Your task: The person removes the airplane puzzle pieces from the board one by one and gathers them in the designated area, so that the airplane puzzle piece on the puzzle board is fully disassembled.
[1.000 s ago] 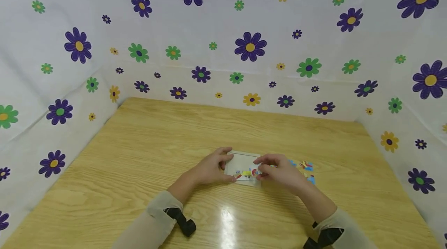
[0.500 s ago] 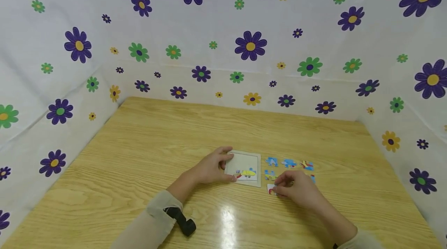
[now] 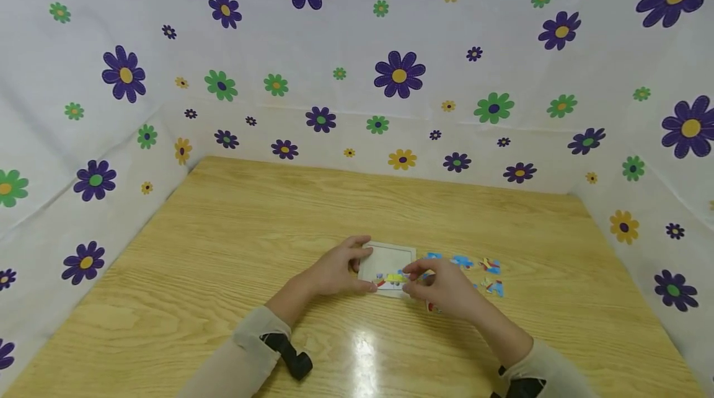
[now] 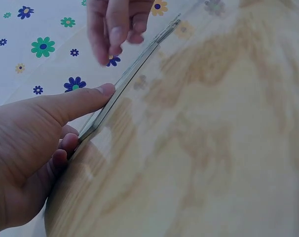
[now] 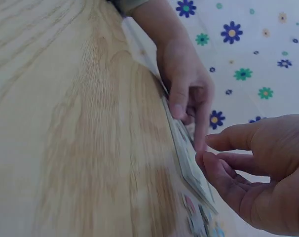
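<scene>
A small pale puzzle tray (image 3: 393, 255) lies at the middle of the table, with joined jigsaw pieces (image 3: 393, 278) in yellow and red along its near side. My left hand (image 3: 337, 271) grips the tray's left edge; in the left wrist view its thumb (image 4: 93, 96) lies over the rim and fingers curl beneath. Over the tray's right edge hovers my right hand (image 3: 446, 286), thumb and forefinger apart. No piece shows between them in either wrist view. A red and white jigsaw piece (image 3: 432, 307) lies just below that hand, partly covered.
Several loose jigsaw pieces (image 3: 489, 265), mostly blue, lie in rows right of the tray, some hidden by the right hand. The wooden table (image 3: 268, 206) meets a white flowered cloth (image 3: 334, 94) at the back and sides.
My right hand put a red and white jigsaw piece down right of the tray, then moved up and left, back to the tray's edge. The left hand kept its grip.
</scene>
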`<state>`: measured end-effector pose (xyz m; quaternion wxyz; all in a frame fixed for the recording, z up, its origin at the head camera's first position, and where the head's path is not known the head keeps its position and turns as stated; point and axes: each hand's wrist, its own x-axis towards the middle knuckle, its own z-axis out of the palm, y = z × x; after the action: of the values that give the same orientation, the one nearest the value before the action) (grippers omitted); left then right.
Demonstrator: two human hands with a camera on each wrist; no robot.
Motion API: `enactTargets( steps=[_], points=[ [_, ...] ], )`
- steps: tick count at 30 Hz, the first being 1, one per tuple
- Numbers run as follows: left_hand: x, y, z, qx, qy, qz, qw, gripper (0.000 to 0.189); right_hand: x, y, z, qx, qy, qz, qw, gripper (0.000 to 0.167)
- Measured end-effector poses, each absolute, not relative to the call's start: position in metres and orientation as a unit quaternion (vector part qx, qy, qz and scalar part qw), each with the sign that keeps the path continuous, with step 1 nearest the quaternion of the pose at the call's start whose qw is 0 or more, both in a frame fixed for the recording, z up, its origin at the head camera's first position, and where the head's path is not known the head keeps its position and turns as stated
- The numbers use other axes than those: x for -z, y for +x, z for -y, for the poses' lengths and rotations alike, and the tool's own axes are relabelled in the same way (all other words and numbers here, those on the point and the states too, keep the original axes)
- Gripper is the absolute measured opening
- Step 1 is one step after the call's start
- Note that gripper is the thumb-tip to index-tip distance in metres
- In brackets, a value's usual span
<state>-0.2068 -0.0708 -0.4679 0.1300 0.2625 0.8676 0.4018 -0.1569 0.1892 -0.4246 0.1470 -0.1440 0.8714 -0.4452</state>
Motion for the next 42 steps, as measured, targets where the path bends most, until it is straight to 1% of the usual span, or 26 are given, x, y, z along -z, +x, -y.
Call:
enactTargets(
  steps=[3, 6, 10, 14, 19, 23, 27, 31, 33, 38, 42],
  points=[
    [0.468, -0.206, 0.073, -0.408, 0.264, -0.865, 0.128, 0.084, 0.429, -0.164, -0.171, 0.423, -0.154, -0.881, 0.147, 0.032],
    [0.468, -0.206, 0.073, -0.408, 0.269, -0.863, 0.128, 0.084, 0.434, -0.167, -0.159, 0.389, -0.143, -0.900, 0.136, 0.028],
    [0.469, -0.206, 0.072, -0.399, 0.271, -0.867, 0.126, 0.084, 0.434, -0.168, -0.151, 0.350, -0.134, -0.920, 0.119, 0.022],
    [0.469, -0.207, 0.072, -0.397, 0.265, -0.871, 0.117, 0.084, 0.431, -0.171, -0.150, 0.341, -0.136, -0.923, 0.110, 0.019],
    [0.467, -0.208, 0.072, -0.400, 0.266, -0.869, 0.120, 0.084, 0.430, -0.173, -0.154, 0.386, -0.126, -0.904, 0.130, 0.014],
    [0.467, -0.208, 0.072, -0.398, 0.267, -0.870, 0.120, 0.085, 0.432, -0.173, -0.162, 0.449, -0.117, -0.870, 0.169, 0.011],
    [0.467, -0.207, 0.072, -0.398, 0.267, -0.869, 0.121, 0.085, 0.432, -0.171, -0.172, 0.496, -0.111, -0.839, 0.196, 0.017],
    [0.467, -0.207, 0.073, -0.388, 0.263, -0.875, 0.119, 0.085, 0.427, -0.166, -0.188, 0.537, -0.123, -0.811, 0.199, 0.026],
    [0.467, -0.207, 0.073, -0.386, 0.262, -0.877, 0.119, 0.085, 0.424, -0.162, -0.199, 0.547, -0.126, -0.804, 0.194, 0.028],
    [0.466, -0.206, 0.072, -0.395, 0.258, -0.872, 0.128, 0.085, 0.421, -0.146, -0.232, 0.539, -0.103, -0.816, 0.184, 0.030],
    [0.466, -0.206, 0.072, -0.399, 0.257, -0.871, 0.130, 0.086, 0.422, -0.135, -0.261, 0.532, -0.082, -0.821, 0.191, 0.034]
  ],
)
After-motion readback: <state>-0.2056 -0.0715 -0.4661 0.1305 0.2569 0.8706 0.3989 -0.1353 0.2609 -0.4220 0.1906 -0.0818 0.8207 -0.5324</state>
